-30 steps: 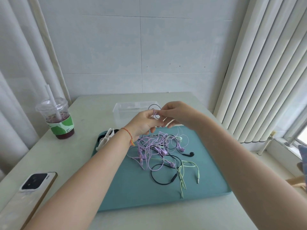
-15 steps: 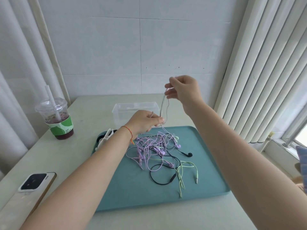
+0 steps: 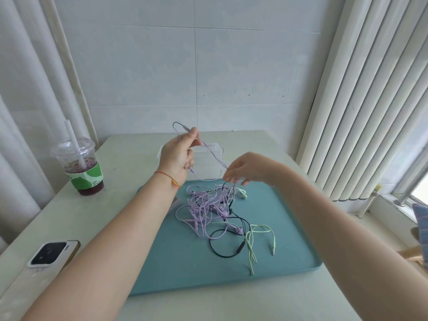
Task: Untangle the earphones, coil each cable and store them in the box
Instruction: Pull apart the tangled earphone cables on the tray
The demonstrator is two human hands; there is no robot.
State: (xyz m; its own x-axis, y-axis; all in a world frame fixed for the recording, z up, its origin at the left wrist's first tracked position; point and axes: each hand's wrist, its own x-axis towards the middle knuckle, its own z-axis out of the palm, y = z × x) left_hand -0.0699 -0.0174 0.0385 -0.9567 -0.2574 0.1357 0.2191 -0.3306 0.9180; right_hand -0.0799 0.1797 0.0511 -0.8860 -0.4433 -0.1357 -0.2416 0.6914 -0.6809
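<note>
Head — teal mat (image 3: 185,262) (pale table (image 3: 120,154))

Prob. a home: curtain (image 3: 20,112), window blinds (image 3: 370,100), iced drink (image 3: 80,167) & phone (image 3: 52,252) on table (image 3: 115,177).

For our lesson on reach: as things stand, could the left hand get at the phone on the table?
Not freely: the left hand pinches a purple cable and would have to drop it; otherwise nothing blocks the way to the phone.

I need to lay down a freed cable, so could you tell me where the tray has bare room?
Bare tray lies nearest the person, in front of the tangle, and along its right side past the green plug. The middle is crowded with cables.
</note>
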